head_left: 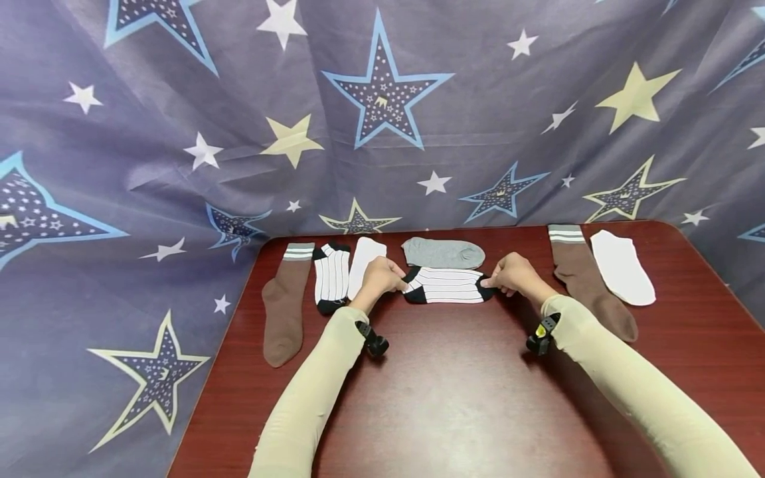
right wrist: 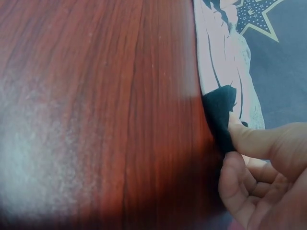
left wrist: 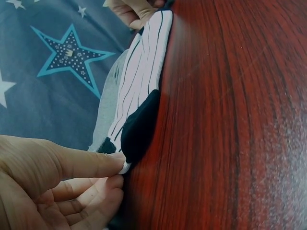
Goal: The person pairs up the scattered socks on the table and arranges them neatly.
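A white sock with thin dark stripes and black heel, toe and cuff is stretched lengthwise between both hands, just in front of the grey sock. My left hand pinches its cuff end; in the left wrist view the thumb presses on the edge beside the black heel. At the other end my right hand pinches the black toe between thumb and finger. The sock lies low over the table, its far side overlapping the grey sock's near edge in the wrist views.
On the left lie a brown sock, another striped sock and a white sock partly behind the left hand. A brown sock and a white sock lie at the right. Star-printed cloth hangs behind the reddish table.
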`<state>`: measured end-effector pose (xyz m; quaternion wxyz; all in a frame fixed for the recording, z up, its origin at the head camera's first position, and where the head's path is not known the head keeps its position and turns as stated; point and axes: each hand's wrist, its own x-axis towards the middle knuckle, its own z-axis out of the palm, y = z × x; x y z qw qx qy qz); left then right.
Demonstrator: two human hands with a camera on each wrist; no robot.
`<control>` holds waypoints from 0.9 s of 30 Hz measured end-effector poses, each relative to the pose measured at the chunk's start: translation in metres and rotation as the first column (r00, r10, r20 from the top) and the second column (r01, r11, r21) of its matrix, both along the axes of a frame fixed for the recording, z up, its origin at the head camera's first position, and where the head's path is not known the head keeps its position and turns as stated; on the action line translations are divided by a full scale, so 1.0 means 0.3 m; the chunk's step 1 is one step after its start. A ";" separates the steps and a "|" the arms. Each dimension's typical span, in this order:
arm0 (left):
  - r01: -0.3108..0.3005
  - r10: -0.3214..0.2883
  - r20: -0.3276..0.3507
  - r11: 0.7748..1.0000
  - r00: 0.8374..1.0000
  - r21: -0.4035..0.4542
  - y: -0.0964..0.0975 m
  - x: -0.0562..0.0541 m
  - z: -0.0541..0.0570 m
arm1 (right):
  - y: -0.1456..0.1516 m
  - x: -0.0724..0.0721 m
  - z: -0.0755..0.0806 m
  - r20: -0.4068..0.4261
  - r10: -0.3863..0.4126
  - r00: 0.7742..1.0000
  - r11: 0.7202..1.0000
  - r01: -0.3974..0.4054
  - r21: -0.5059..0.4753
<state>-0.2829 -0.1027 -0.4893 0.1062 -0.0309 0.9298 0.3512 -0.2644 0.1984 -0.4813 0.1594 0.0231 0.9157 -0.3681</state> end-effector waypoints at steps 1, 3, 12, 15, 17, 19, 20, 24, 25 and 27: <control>0.001 -0.001 -0.002 1.000 1.000 -0.001 0.001 0.000 -0.002 | -0.001 0.001 0.001 0.003 -0.002 1.000 1.000 0.002 0.000; 0.004 -0.004 -0.004 1.000 1.000 -0.001 0.003 0.001 -0.003 | -0.001 0.004 0.004 0.005 -0.005 1.000 1.000 0.005 0.001; 0.002 -0.002 0.006 1.000 1.000 -0.013 0.002 0.011 0.009 | 0.007 0.001 -0.002 0.016 0.003 1.000 1.000 -0.003 -0.029; -0.002 0.002 0.005 1.000 1.000 -0.017 0.001 0.014 0.014 | 0.003 -0.001 -0.002 0.023 0.002 1.000 0.999 -0.001 -0.033; -0.004 0.004 0.008 1.000 1.000 -0.022 0.002 0.016 0.017 | 0.003 -0.002 0.001 0.036 0.000 0.999 0.999 0.001 -0.041; -0.003 0.003 0.009 1.000 1.000 -0.030 0.003 0.017 0.019 | 0.002 -0.006 0.002 0.059 -0.003 0.998 0.998 0.006 -0.058; -0.002 0.003 0.010 0.999 1.000 -0.032 0.002 0.017 0.020 | 0.001 -0.007 0.005 0.069 0.000 0.998 0.997 0.005 -0.072; 0.003 -0.003 0.013 1.000 1.000 -0.008 -0.002 0.019 0.022 | -0.002 -0.009 0.015 0.098 0.009 0.995 0.995 0.001 -0.099; 0.004 -0.004 0.015 1.000 1.000 0.010 -0.004 0.020 0.023 | -0.004 -0.008 0.019 0.099 0.012 0.995 0.995 -0.002 -0.098; 0.003 -0.004 0.023 0.998 1.000 0.068 -0.011 0.024 0.027 | -0.008 -0.004 0.028 0.094 0.016 0.995 0.996 -0.008 -0.083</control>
